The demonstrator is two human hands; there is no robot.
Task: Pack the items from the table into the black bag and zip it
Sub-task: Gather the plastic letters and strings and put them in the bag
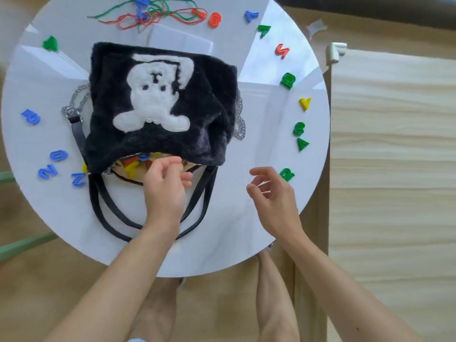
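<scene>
The black bag (209, 99) lies flat at the centre of the round white table (222, 230), its unzipped mouth facing 6 o'clock with yellow and orange pieces (132, 166) visible inside. The left hand (165, 183) is at the mouth, fingers curled over the lining; whether it pinches anything cannot be told. The right hand (271, 191) hangs released at the bag's 4 o'clock, fingers relaxed, just beside a green piece (287, 174). Loose plastic characters sit round the rim: blue ones (54, 155) at 8 to 9 o'clock, mixed colours (287, 80) from 1 to 4, tangled yarn (148, 16) at 12.
</scene>
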